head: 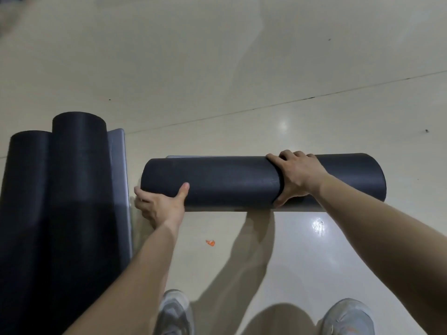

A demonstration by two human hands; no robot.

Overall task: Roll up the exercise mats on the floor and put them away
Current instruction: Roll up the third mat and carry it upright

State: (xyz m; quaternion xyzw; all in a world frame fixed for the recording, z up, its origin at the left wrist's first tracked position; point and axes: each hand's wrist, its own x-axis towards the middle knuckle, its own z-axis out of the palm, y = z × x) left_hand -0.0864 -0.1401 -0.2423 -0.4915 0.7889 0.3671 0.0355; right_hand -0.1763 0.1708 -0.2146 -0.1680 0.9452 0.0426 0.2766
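The right hand (296, 175) lies over the top of the rolled mat (242, 182), with the fingers curled down the far side and the thumb pressed on the near side, so it grasps the roll around its thickness. I think this grip is there to keep the loose outer edge from springing open, because a curved seam of the mat runs just under this hand. The left hand (158, 204) holds the roll near its left end from the near and lower side: the thumb lies flat on the dark surface, and the other fingers go under the end, where I cannot see them fully. So this hand also grasps the mat, more as a support from below than as a clamp.

The mat is fully rolled and lies across the view from left to right, in front of the person. A thin grey edge shows along its near lower side and at its far left corner. Whether the roll rests on the floor (242, 68) or is a little lifted, I cannot tell.

To the left, two other rolled mats (60, 189) lie side by side, pointing from near to far, with a grey flat edge beside them. Probably this is the place for storing. A small orange scrap (210, 243) lies on the floor between the arms, and two grey shoes (348, 317) show at the near edge.
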